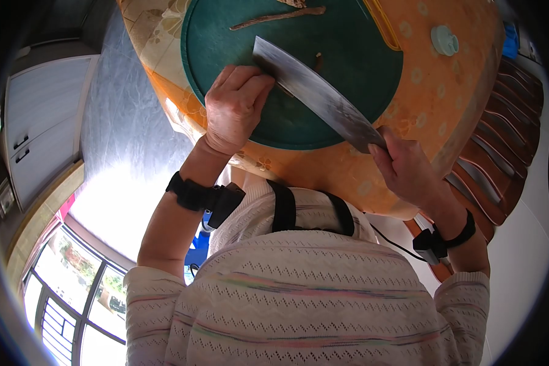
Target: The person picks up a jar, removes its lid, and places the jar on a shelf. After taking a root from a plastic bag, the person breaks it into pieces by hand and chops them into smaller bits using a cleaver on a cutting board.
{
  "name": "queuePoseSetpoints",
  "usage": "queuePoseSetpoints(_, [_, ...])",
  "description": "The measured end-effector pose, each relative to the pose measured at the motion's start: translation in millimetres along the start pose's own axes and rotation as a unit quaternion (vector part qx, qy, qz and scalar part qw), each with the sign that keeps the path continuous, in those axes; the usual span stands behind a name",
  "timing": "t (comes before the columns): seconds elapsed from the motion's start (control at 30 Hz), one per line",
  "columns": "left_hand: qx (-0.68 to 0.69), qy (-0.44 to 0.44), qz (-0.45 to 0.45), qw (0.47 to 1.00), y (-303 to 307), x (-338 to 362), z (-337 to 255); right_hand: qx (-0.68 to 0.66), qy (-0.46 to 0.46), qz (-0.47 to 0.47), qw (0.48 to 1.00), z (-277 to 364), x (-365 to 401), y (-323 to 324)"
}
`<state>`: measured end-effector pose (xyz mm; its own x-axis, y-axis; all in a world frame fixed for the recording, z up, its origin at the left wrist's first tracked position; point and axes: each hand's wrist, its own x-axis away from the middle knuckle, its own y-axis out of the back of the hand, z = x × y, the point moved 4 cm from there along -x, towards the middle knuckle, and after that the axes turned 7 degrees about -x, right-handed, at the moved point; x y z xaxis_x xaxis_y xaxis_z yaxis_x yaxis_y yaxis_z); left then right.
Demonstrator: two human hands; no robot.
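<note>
My right hand (405, 168) grips the handle of a wide-bladed kitchen knife (317, 91), whose blade slants up and left over a round green cutting board (360, 67). Curled beside the far end of the blade, my left hand (235, 107) has its fingers pinched together. Next to those fingertips a thin brown stick (285, 91) shows partly along the blade's lower edge; the hand appears to hold it, and the rest is hidden. Further up the board lies a longer dry brown stick (277, 18), with another woody piece (294, 3) above it. A small brown bit (318, 58) lies behind the blade.
A yellow plastic handle-like loop (384, 27) lies at the board's right edge. On the patterned orange tablecloth (421, 85) stands a pale green cap (444, 41). Brown slatted wooden seating (494, 158) is at the right, with a cabinet (46, 116) at the left.
</note>
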<state>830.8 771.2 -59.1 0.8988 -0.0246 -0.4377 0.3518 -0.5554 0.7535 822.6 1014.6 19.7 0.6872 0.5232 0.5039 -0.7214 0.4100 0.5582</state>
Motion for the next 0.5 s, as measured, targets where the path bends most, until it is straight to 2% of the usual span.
queuePoseSetpoints(0.5, [0.010, -0.005, 0.005, 1.000, -1.2, -0.1, 0.8, 0.009, -0.014, 0.016, 1.000, 0.0, 0.3, -0.2])
